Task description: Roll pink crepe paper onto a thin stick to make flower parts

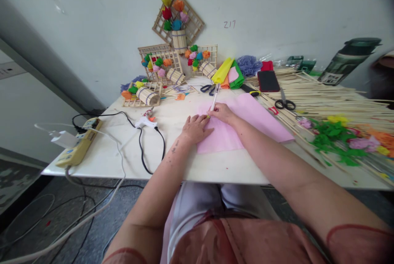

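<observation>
Our left hand [195, 127] lies flat and open, pinning the pink paper [246, 122] to the counter [123, 153]. Right hand [222, 112] has its grip closed on the pen [214, 102]. If that flat palm slackens, we judge the thin sheet could skid or wrinkle.

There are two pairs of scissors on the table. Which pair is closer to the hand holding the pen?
The blue-handled scissors, just beyond the pen that the right hand holds. The black-handled scissors lie farther right, on the bamboo sticks.

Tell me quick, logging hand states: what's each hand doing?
Left hand: open, flat on the pink paper.
Right hand: shut on the pen.
</observation>
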Action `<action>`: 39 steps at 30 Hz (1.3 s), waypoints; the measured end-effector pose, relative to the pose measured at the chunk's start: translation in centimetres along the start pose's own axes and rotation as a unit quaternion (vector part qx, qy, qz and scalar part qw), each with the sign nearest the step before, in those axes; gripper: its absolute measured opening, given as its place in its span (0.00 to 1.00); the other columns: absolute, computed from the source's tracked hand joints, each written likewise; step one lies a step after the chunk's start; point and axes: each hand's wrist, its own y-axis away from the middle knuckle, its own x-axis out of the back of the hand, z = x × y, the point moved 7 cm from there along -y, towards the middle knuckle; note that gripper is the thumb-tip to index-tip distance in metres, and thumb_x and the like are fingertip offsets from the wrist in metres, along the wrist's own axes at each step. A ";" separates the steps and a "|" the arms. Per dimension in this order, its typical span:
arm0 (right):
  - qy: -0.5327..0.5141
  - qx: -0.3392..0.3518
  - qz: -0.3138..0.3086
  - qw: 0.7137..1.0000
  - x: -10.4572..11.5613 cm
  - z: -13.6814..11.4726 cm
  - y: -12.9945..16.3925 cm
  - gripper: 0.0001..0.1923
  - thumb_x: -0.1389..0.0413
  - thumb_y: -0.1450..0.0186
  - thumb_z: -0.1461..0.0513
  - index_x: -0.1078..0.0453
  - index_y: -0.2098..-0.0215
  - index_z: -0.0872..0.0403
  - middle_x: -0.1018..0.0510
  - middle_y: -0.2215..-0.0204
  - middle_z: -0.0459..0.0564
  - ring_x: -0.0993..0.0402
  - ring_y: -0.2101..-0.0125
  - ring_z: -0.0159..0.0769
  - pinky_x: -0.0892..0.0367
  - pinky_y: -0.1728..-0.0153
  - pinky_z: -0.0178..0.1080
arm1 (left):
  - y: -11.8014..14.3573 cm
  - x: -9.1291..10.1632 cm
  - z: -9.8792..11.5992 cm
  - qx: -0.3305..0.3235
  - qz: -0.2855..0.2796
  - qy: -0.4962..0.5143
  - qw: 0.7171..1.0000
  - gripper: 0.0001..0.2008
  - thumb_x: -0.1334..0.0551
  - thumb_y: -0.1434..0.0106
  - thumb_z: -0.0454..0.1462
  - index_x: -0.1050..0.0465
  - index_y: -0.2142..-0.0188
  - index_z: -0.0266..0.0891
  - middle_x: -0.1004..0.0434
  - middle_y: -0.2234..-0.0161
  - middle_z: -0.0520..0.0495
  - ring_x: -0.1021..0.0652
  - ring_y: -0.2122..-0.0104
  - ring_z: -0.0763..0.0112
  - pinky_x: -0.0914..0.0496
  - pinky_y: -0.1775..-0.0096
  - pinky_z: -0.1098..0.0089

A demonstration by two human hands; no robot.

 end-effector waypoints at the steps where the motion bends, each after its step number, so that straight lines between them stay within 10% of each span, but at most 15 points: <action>1: -0.005 0.004 -0.004 1.000 -0.1 0.1 -0.1 0.06 0.42 0.48 0.62 0.29 0.77 0.59 0.25 0.74 0.48 0.30 0.72 0.31 0.35 0.68 0.34 | 0.0 0.0 0.0 0.001 0.000 0.001 1.000 0.28 0.56 0.35 0.53 0.46 0.40 0.45 0.45 0.39 0.50 0.43 0.41 0.56 0.49 0.43 0.52; 39: -0.062 -0.006 -0.049 0.997 -0.7 -0.2 0.5 0.08 0.42 0.48 0.63 0.25 0.73 0.60 0.22 0.76 0.50 0.28 0.74 0.33 0.33 0.70 0.34 | 0.0 0.0 -1.2 0.071 0.007 0.124 0.990 0.23 0.50 0.36 0.41 0.50 0.42 0.43 0.41 0.41 0.45 0.41 0.42 0.59 0.53 0.43 0.44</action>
